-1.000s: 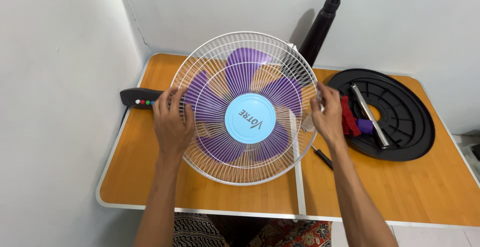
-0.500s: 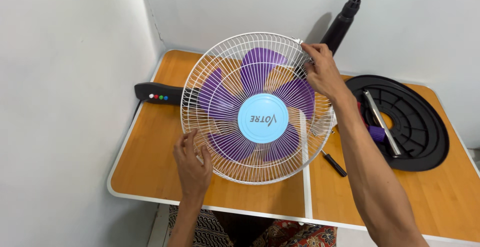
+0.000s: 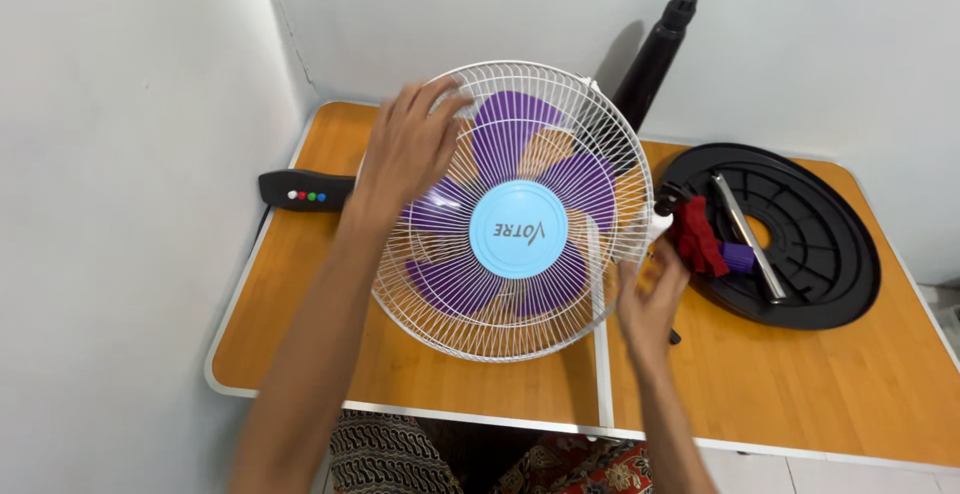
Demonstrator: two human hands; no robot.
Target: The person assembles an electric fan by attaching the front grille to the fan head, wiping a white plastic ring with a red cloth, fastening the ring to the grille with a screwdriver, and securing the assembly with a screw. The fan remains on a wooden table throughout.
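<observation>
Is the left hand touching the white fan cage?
Touching. The head view shows the left hand lying flat on the upper left of the white fan cage, fingers spread over its wires.

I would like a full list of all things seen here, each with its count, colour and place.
fan grille: one, white, middle of table
fan blades: several, purple, behind the grille
hub cap: one, light blue, grille centre
control bar: one, black with coloured buttons, left of fan
pole: one, black, behind fan by the wall
base: one, black, round, right side
metal rod: one, silver, on the base
red cloth: one, at base's left edge
table: one, wood-coloured, white rim
left hand: on grille's upper left
right hand: at grille's right rim
</observation>
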